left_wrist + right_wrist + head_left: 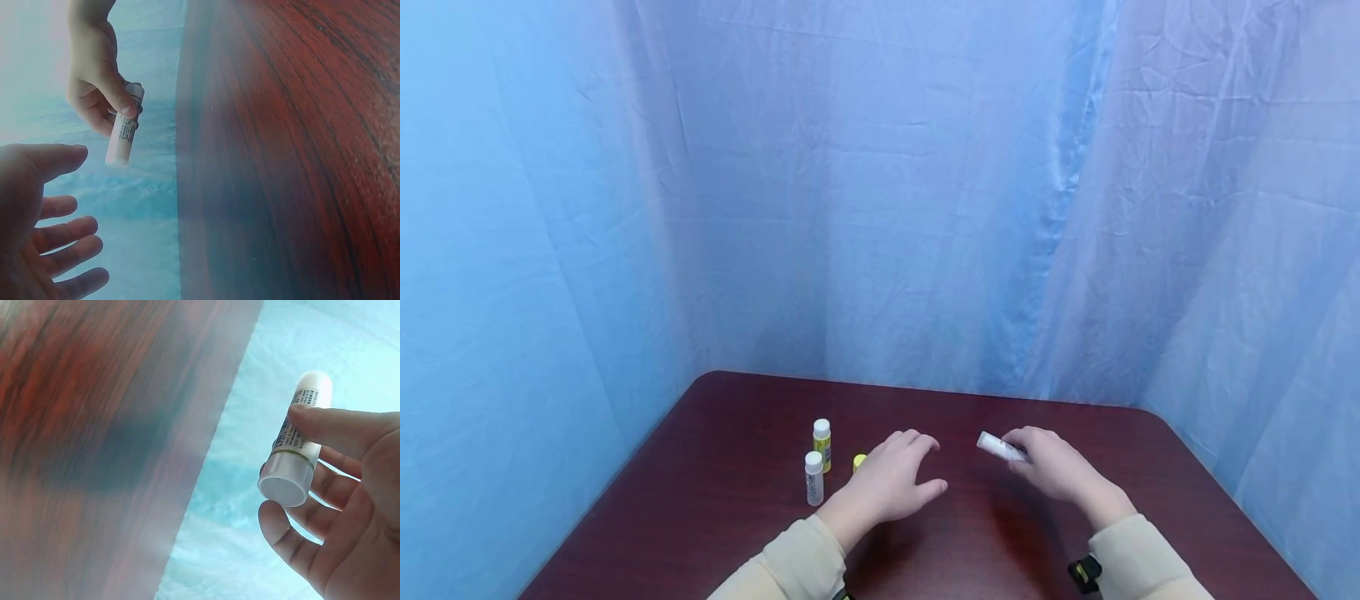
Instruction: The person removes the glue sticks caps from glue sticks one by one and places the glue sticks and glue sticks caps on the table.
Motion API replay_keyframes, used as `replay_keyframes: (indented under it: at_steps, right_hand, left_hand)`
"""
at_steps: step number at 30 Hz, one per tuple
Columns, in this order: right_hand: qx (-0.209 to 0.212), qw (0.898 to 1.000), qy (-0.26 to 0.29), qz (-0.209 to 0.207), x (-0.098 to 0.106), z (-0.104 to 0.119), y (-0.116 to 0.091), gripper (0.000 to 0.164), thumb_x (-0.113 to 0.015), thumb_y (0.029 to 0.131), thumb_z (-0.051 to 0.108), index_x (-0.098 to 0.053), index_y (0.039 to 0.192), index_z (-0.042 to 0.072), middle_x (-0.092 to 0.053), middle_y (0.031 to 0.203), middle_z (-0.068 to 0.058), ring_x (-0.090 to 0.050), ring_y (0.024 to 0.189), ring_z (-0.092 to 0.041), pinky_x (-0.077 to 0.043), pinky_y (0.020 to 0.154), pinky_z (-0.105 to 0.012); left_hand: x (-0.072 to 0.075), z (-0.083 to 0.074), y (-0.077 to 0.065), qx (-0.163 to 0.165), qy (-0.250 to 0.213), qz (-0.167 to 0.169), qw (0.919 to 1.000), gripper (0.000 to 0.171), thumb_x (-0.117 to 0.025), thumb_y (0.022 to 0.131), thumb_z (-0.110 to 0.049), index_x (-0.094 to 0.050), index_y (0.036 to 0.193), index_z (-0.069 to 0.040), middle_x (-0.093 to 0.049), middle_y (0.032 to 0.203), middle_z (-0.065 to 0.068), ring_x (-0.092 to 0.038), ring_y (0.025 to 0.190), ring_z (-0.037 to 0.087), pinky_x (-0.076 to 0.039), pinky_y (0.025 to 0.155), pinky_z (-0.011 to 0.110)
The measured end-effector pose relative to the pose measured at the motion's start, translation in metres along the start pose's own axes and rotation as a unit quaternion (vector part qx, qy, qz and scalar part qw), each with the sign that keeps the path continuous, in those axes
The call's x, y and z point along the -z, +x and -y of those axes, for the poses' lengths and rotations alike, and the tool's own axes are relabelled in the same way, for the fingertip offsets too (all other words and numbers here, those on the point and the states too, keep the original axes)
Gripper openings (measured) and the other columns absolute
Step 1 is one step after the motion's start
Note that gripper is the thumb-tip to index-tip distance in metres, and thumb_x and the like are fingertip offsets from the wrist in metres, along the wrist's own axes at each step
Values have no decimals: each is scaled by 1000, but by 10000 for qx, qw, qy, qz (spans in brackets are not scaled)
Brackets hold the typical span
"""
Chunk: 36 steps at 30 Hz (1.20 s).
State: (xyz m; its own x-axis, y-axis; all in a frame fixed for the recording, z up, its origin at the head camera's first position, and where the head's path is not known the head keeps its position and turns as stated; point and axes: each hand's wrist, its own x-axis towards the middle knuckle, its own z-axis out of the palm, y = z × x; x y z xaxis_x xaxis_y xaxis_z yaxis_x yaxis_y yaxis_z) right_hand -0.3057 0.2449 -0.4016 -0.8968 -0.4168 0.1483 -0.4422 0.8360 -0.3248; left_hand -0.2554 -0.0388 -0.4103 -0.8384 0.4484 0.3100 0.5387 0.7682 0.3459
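Note:
A white glue stick (299, 434) with dark printing is pinched between the thumb and fingers of my right hand (1055, 464), held tilted above the table. In the right wrist view its cap end faces the camera. My left hand (891, 477) hovers to the left of it, fingers spread and holding nothing. Left of that hand, a yellow glue stick with a white cap (822, 446) stands upright, and a white glue stick (814, 479) stands in front of it. A yellow cap (859, 461) peeks out behind my left hand, the rest of that item hidden.
The dark red wood-grain table (715, 517) has rounded far corners. Pale blue curtains (880, 208) hang behind it and along both sides. A black band (1085, 573) shows at my right cuff.

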Motion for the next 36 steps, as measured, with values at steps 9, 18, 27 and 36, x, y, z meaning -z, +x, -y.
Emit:
replay_keyframes:
  at_steps: [9,18,27,36]
  right_hand:
    - [202,9997,123,26,-1,19,-2,25,-75,90,5,-70,116,6,-65,100,3,-59,85,-12,-52,77,-41]
    - [806,9965,202,12,-4,29,-4,20,-69,95,7,-67,115,6,-60,96,7,-56,85,-10,-50,75,-38]
    - [898,9942,445,396,-5,42,-9,19,-54,105,12,-62,121,7,-58,102,5,-54,93,-14,-47,81,-41]
    - [907,9943,535,171,-6,48,-12,20,-50,107,13,-59,123,6,-55,105,2,-51,93,-14,-47,80,-38]
  left_hand:
    - [9,1,-11,-113,62,-145,9998,46,-74,92,-43,-63,129,-16,-64,122,-2,-58,113,17,-52,93,36]
    - [18,6,-23,-106,50,-152,9998,47,-74,92,-44,-63,129,-17,-65,123,-3,-59,112,15,-51,95,33]
    - [23,11,-32,-119,-38,-159,9998,47,-75,91,-42,-64,129,-16,-65,122,-2,-59,113,16,-50,97,35]
    - [25,16,-36,-134,49,-257,9996,46,-75,91,-42,-65,127,-16,-66,121,0,-60,112,18,-51,96,37]
